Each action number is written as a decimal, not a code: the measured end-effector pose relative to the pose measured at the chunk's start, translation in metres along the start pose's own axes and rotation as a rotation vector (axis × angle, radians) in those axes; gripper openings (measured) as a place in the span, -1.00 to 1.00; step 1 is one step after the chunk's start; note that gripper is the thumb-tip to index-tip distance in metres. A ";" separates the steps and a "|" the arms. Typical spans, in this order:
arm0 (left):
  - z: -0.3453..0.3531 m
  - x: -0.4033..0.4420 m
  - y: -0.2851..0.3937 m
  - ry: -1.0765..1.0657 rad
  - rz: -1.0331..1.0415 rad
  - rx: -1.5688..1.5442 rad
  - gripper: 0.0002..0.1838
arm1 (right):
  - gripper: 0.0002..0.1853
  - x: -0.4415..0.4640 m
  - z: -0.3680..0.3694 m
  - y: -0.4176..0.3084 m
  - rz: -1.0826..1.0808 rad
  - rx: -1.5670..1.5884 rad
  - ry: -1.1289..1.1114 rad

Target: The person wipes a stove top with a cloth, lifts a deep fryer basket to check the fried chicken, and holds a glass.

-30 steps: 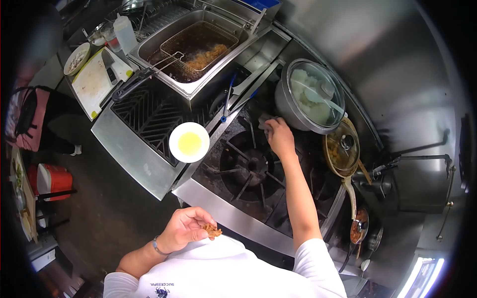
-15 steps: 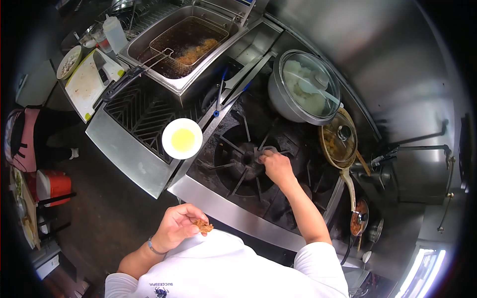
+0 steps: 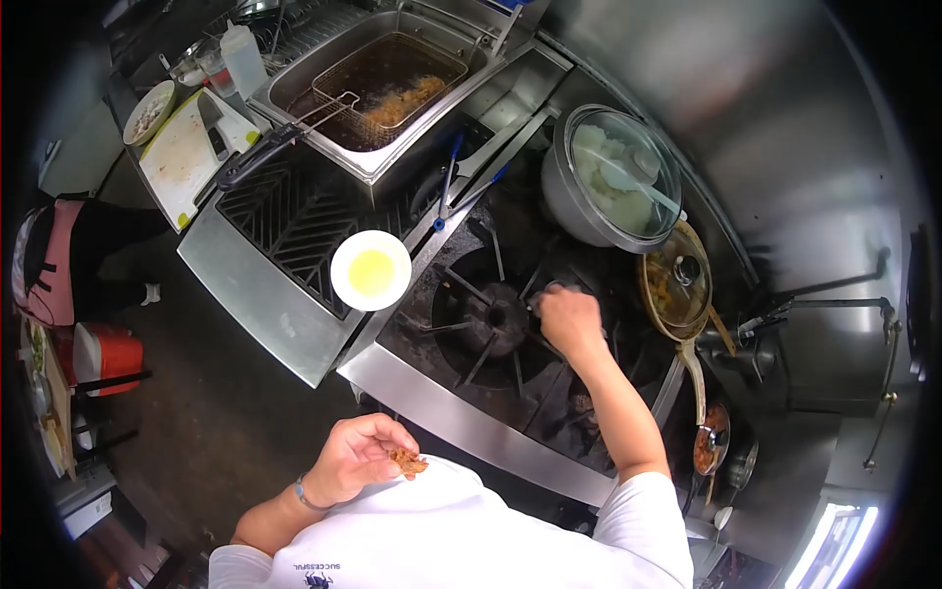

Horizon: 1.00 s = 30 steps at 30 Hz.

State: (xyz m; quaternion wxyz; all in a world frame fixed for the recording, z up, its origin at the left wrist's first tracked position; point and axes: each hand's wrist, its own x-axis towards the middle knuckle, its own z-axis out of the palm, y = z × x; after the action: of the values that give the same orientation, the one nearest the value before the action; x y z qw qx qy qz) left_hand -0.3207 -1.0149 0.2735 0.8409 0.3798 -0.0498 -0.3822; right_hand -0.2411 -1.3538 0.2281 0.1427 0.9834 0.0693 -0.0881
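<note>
My left hand (image 3: 355, 456), close to my white shirt, pinches a small brown piece of fried food (image 3: 407, 463) between thumb and fingers. Over the gas burner (image 3: 497, 314) is my right hand (image 3: 572, 319), with its fingers curled together; what they hold, if anything, is hidden under the hand. To the left of that burner, a white bowl (image 3: 341, 287) of yellow liquid rests on the edge of the ridged grill (image 3: 285, 221). A fryer basket (image 3: 339, 74) with golden-brown food sits in the dark oil of the deep fryer (image 3: 368, 165).
Behind the burner stands a large pot (image 3: 579, 201) with a glass lid. Beside it is a lidded pan (image 3: 655, 285), its handle pointing toward me. Tongs (image 3: 447, 182) lie near the fryer. A knife (image 3: 212, 123) rests on a cutting board (image 3: 177, 177). Another person (image 3: 64, 255) stands at far left.
My right hand has shifted a little rightward over the burner, and the greyish thing at its fingers is now mostly hidden. My left hand still holds the fried piece. The view has shifted slightly.
</note>
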 end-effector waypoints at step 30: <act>0.031 0.015 -0.016 -0.044 0.029 -0.048 -0.64 | -0.55 -0.036 0.070 0.099 0.643 1.013 0.031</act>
State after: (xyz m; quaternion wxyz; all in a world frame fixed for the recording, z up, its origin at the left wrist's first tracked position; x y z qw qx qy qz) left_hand -0.3321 -1.0505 0.2816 0.8540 0.3502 -0.0643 -0.3795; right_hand -0.2714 -1.4719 0.1957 -0.3252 0.9019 -0.2803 -0.0482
